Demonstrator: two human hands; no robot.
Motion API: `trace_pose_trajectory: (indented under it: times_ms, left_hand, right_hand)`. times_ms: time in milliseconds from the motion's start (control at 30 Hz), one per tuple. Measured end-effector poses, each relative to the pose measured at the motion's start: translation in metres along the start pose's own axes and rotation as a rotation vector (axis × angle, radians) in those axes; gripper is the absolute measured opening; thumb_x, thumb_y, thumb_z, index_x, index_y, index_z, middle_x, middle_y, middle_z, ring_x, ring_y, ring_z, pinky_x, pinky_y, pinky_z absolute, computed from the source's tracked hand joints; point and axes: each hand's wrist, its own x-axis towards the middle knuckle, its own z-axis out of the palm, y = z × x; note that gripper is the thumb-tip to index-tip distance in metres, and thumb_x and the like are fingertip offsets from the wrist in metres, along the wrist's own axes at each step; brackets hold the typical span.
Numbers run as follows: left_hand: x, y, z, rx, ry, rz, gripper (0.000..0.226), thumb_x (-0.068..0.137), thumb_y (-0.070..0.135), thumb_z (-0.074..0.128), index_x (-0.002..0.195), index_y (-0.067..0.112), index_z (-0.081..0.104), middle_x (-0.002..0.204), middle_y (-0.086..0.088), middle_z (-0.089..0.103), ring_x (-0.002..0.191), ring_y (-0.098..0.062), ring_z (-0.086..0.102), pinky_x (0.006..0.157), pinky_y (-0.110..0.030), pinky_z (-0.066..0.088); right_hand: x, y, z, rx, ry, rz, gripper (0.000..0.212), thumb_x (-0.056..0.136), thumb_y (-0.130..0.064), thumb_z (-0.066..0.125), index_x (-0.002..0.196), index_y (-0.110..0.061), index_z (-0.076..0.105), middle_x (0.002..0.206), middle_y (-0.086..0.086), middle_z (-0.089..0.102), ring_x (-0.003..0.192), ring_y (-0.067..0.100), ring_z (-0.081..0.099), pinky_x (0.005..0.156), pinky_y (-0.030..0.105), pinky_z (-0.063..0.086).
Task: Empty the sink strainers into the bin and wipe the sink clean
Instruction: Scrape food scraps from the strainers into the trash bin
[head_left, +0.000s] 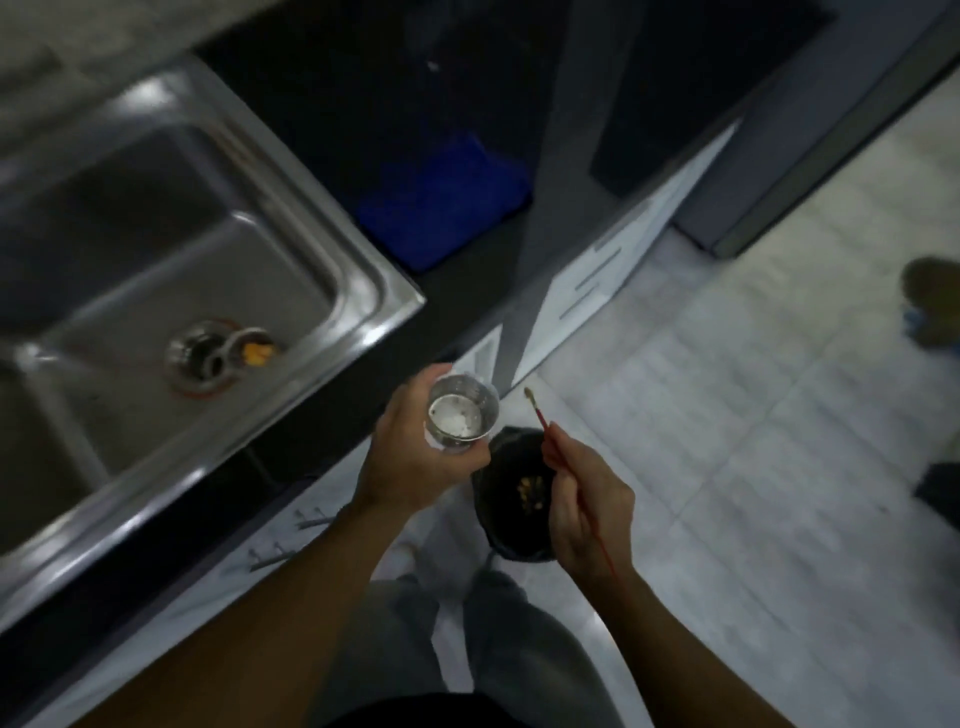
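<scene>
Strainer basket (462, 418), gripped by left hand (410, 460), is hovering at ten o'clock of bin (501, 525); right hand (589, 512) is pinching red brush (538, 414).

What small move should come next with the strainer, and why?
Probably scrape inside the strainer with the red stick over the bin: pale residue seems to sit in it, the left hand holds it, and the right hand holds the stick close by.

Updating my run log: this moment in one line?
left hand grips strainer | right hand holds brush | bin holds scraps
</scene>
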Motion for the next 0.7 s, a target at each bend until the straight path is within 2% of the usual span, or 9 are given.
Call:
trace_pose_trajectory:
  times_ms: [133, 233, 300, 367, 467, 500, 567, 600, 700]
  left_hand:
    - [0.013, 0.013, -0.087, -0.132, 0.234, 0.088, 0.084, 0.056, 0.032, 0.086, 0.131, 0.033, 0.049, 0.122, 0.032, 0.057, 0.115, 0.006, 0.059, 0.094, -0.009, 0.047]
    - [0.027, 0.0, -0.148, -0.106, 0.375, 0.066, 0.086, 0.057, 0.033, 0.087, 0.128, 0.049, 0.042, 0.121, 0.04, 0.054, 0.111, 0.015, 0.056, 0.092, -0.001, 0.04]
    - [0.034, -0.021, -0.181, -0.111, 0.42, -0.02, 0.089, 0.057, 0.032, 0.088, 0.13, 0.053, 0.041, 0.122, 0.032, 0.058, 0.111, 0.012, 0.057, 0.093, -0.005, 0.043]
    - [0.036, -0.047, -0.207, -0.095, 0.453, -0.096, 0.087, 0.058, 0.032, 0.091, 0.131, 0.046, 0.045, 0.12, 0.021, 0.062, 0.11, 0.008, 0.06, 0.093, -0.01, 0.046]
    - [0.035, -0.088, -0.236, -0.069, 0.465, -0.165, 0.077, 0.056, 0.042, 0.091, 0.123, 0.04, 0.053, 0.114, 0.019, 0.064, 0.104, 0.007, 0.062, 0.086, -0.009, 0.048]
    - [0.033, -0.101, -0.244, -0.066, 0.446, -0.178, 0.073, 0.056, 0.043, 0.09, 0.119, 0.043, 0.054, 0.113, 0.021, 0.065, 0.103, 0.005, 0.063, 0.086, -0.01, 0.049]
    - [0.031, -0.127, -0.255, -0.034, 0.398, -0.19, 0.067, 0.056, 0.034, 0.089, 0.113, 0.047, 0.056, 0.113, 0.019, 0.065, 0.103, 0.0, 0.063, 0.086, -0.015, 0.05]
    - [0.029, -0.14, -0.258, 0.011, 0.393, -0.211, 0.064, 0.056, 0.032, 0.088, 0.112, 0.043, 0.058, 0.116, 0.012, 0.064, 0.106, -0.008, 0.062, 0.089, -0.02, 0.049]
    - [0.024, -0.178, -0.263, 0.112, 0.427, -0.361, 0.065, 0.06, 0.026, 0.085, 0.12, 0.021, 0.059, 0.124, -0.005, 0.053, 0.114, -0.021, 0.054, 0.099, -0.033, 0.046]
  right_hand:
    - [0.034, -0.076, 0.012, 0.061, 0.002, -0.256, 0.046, 0.092, -0.013, 0.035, 0.124, -0.004, 0.067, 0.114, 0.007, 0.071, 0.101, 0.016, 0.069, 0.092, 0.038, 0.057]
    - [0.057, -0.124, 0.041, 0.107, -0.023, -0.419, 0.041, 0.089, -0.008, 0.046, 0.123, 0.0, 0.067, 0.112, 0.008, 0.071, 0.097, 0.015, 0.069, 0.087, 0.033, 0.057]
    - [0.069, -0.151, 0.068, 0.097, -0.067, -0.47, 0.036, 0.089, -0.006, 0.056, 0.122, -0.003, 0.069, 0.113, 0.005, 0.072, 0.094, 0.011, 0.069, 0.086, 0.026, 0.056]
    - [0.075, -0.175, 0.099, 0.061, -0.122, -0.503, 0.031, 0.088, -0.001, 0.064, 0.118, -0.004, 0.072, 0.104, 0.004, 0.074, 0.084, 0.008, 0.068, 0.083, 0.014, 0.052]
    - [0.083, -0.204, 0.15, -0.006, -0.272, -0.562, 0.027, 0.091, 0.001, 0.063, 0.116, -0.003, 0.071, 0.093, 0.006, 0.074, 0.078, 0.008, 0.065, 0.081, 0.001, 0.043]
    - [0.085, -0.211, 0.167, -0.033, -0.327, -0.557, 0.026, 0.093, -0.002, 0.06, 0.117, -0.004, 0.07, 0.092, 0.006, 0.073, 0.078, 0.008, 0.064, 0.08, 0.003, 0.044]
    - [0.087, -0.219, 0.198, -0.074, -0.398, -0.547, 0.023, 0.096, -0.006, 0.054, 0.113, -0.004, 0.07, 0.086, 0.005, 0.07, 0.072, 0.011, 0.062, 0.074, 0.018, 0.051]
    - [0.087, -0.22, 0.212, -0.091, -0.403, -0.558, 0.022, 0.097, -0.007, 0.053, 0.111, -0.004, 0.071, 0.082, 0.006, 0.069, 0.068, 0.012, 0.059, 0.071, 0.024, 0.05]
    - [0.086, -0.216, 0.243, -0.197, -0.396, -0.553, 0.021, 0.097, -0.005, 0.053, 0.111, -0.005, 0.07, 0.081, 0.009, 0.068, 0.065, 0.016, 0.058, 0.067, 0.03, 0.048]
